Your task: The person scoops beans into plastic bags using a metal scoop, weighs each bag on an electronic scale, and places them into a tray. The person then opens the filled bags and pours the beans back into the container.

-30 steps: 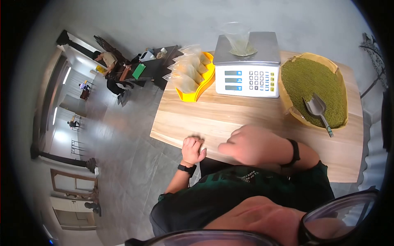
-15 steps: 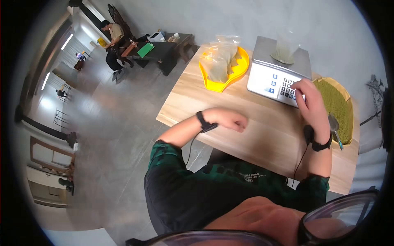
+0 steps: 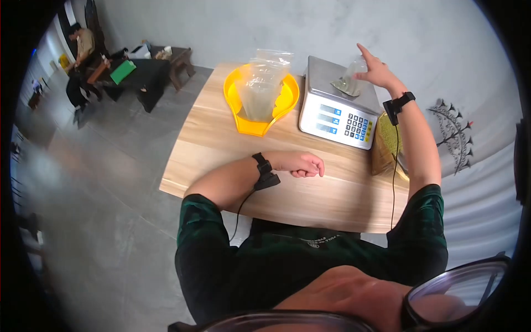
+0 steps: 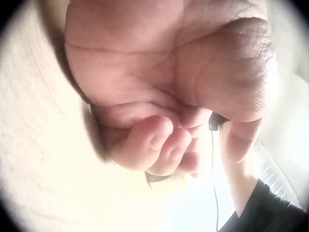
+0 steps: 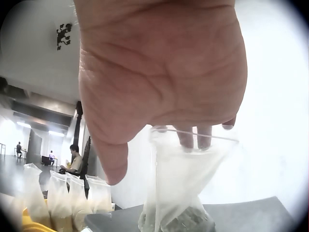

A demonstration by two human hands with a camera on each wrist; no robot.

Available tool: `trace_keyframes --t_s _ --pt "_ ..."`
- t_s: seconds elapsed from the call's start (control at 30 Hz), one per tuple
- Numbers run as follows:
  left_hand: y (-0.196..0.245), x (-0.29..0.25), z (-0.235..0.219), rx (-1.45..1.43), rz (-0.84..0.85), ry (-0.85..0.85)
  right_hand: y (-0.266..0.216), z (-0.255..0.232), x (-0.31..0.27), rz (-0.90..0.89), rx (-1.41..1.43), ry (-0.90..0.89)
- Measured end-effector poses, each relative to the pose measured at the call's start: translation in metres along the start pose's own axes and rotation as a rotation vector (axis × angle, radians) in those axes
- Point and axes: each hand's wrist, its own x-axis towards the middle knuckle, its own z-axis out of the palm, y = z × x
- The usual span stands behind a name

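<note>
A clear plastic bag [image 3: 348, 82] with a little green grain in its bottom stands on the steel platform of a white scale [image 3: 336, 113]. My right hand [image 3: 365, 65] is at the bag's open top, index finger pointing up. In the right wrist view the fingertips [image 5: 193, 137] show through the bag [image 5: 178, 198] at its rim, and the thumb [image 5: 113, 166] stays apart from it. My left hand [image 3: 308, 165] rests on the wooden table [image 3: 221, 133] as a fist. Its fingers [image 4: 164, 145] curl into the palm and hold nothing.
A yellow tray [image 3: 249, 126] holding several filled clear bags [image 3: 260, 83] sits left of the scale. A sack of green grain [image 3: 383, 148] lies right of the scale, partly behind my right arm. Far left, a person [image 3: 83, 41] sits at a dark table. A grey wall stands behind.
My right hand left the scale's keypad and rose to the top of the bag on the platform. The left hand stayed fisted on the table. The head view swung left.
</note>
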Motion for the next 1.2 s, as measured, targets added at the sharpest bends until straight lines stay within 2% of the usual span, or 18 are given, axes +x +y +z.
trace_keyframes --t_s 0.03,0.07,0.13,0.17,0.23,0.27,0.33,0.47,0.53,0.57,0.63,0.67,0.73,0.97,1.2 --pt "-0.003 -0.001 0.001 -0.07 0.015 0.017 0.005 0.001 0.006 -0.036 0.046 0.118" --pt "-0.006 0.001 -0.001 -0.089 0.047 0.015 0.013 -0.005 0.016 -0.05 0.023 0.092" --pt "-0.01 0.002 -0.005 -0.11 0.059 -0.007 0.009 -0.025 0.036 0.071 -0.12 -0.35" --pt "-0.01 0.001 -0.006 -0.116 0.08 0.001 0.001 -0.03 0.039 0.056 -0.135 -0.358" --pt "-0.008 -0.002 -0.005 -0.095 0.093 -0.01 -0.026 -0.041 0.029 -0.081 0.022 -0.121" --pt "-0.01 -0.001 -0.008 -0.104 0.111 -0.009 -0.04 -0.045 0.029 -0.089 0.009 -0.133" --pt "-0.015 0.004 -0.011 -0.139 0.094 -0.035 -0.061 -0.044 0.029 -0.183 0.077 -0.017" --pt "-0.02 0.005 -0.012 -0.168 0.132 -0.029 -0.082 -0.024 0.043 -0.245 0.163 -0.024" --pt "-0.018 0.005 -0.012 -0.127 0.124 -0.024 -0.097 -0.012 0.051 -0.388 0.237 -0.128" --pt "-0.018 0.005 -0.011 -0.132 0.127 -0.019 -0.104 -0.007 0.055 -0.393 0.238 -0.134" --pt "-0.018 0.004 -0.012 -0.127 0.134 -0.031 -0.118 0.005 0.067 -0.534 0.211 -0.042" --pt "-0.018 0.004 -0.013 -0.13 0.133 -0.025 -0.125 0.01 0.072 -0.539 0.215 -0.044" --pt "-0.02 0.005 -0.014 -0.152 0.144 -0.051 -0.133 0.018 0.082 -0.588 0.088 0.066" --pt "-0.017 0.004 -0.012 -0.152 0.13 -0.023 -0.146 0.023 0.101 -0.569 0.176 0.06" --pt "-0.022 0.007 -0.015 -0.179 0.131 -0.032 -0.142 0.052 0.083 -0.536 0.248 -0.104"
